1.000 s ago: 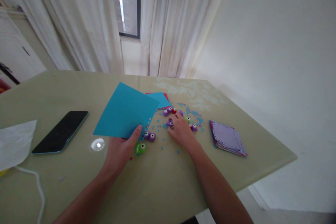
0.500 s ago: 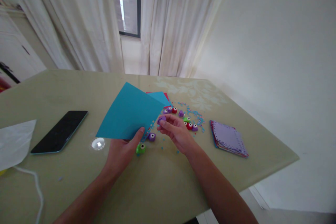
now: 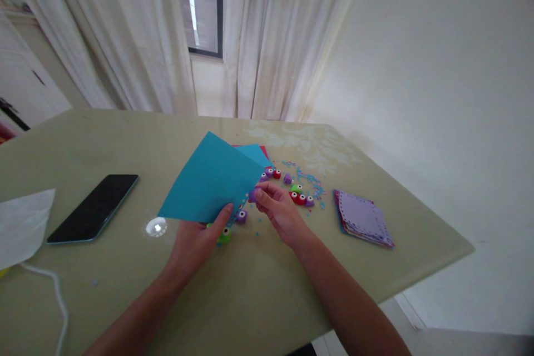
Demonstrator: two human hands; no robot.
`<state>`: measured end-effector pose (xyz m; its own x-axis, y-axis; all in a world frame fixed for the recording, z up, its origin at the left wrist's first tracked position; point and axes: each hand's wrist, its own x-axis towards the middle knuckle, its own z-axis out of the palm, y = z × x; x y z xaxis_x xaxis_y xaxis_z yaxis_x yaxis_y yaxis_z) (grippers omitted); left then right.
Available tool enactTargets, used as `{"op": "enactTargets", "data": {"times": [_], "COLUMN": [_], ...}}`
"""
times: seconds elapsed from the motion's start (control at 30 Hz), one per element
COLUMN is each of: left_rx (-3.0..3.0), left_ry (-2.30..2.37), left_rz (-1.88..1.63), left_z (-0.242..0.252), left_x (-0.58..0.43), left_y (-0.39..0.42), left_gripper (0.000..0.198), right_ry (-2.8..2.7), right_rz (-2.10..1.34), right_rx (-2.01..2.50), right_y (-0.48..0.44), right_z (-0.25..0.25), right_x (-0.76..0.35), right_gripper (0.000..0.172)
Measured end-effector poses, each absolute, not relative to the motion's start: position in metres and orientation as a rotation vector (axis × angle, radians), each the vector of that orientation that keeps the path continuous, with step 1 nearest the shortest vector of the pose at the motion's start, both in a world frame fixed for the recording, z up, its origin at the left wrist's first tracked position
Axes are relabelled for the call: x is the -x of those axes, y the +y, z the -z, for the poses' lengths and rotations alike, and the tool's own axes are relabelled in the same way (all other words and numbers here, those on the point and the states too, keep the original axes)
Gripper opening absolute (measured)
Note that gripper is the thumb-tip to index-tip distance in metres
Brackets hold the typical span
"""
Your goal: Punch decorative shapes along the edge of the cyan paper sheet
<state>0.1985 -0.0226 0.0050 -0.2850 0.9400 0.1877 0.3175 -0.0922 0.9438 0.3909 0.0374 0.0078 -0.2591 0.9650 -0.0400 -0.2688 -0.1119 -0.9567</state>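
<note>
In the head view, the right hand [image 3: 279,211] is what has changed most. A second ago it is down on the table [image 3: 246,300] among the small punches; half a second ago it is up, with a purple punch [image 3: 252,195] just beside the paper. Now the punch is at the right edge of the blue paper [image 3: 212,178], where a row of small holes runs. Whether the edge sits inside its slot or only meets its side, I cannot tell at this size. Judging by this, both hands are now busy with the same edge, and the punch is chosen and at its place.

The right hand is narrow, thumb and fingers pinching that punch. The left hand [image 3: 200,236] grips the lower right corner of the paper, thumb on top, the other fingers hidden underneath; it keeps this hold through all three moments, while the paper slides a little to the right. The paper is up off the table, tilted.

Just beside the left hand stand a green punch [image 3: 225,235] and another purple one with an eye [image 3: 242,216]. Beyond the right hand lie red punches [image 3: 301,198] and scattered paper bits [image 3: 311,179]. Farther right rests a stack of cards [image 3: 364,218], holes along its top card's edges; on the left, a phone [image 3: 94,208].
</note>
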Motion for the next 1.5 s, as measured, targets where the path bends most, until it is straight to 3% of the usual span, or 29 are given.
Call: {"op": "enactTargets", "data": {"times": [0.57,1.5], "left_rx": [-1.402,-1.452], "left_ry": [1.546,1.554], "left_rz": [-1.344,-1.320], "left_z": [-0.0017,-0.0022], "left_x": [-0.1995,-0.2014], "left_y": [-0.0205,-0.0190], "left_gripper": [0.041,0.040], "right_ry": [-0.944,-1.046], "right_rz": [-1.674,-1.691], "right_rx": [0.911,0.870], "right_y": [0.0348,0.0333], "right_z": [-0.0119,-0.0111], "right_x": [-0.3891,-0.3853], "right_gripper": [0.057,0.049]}}
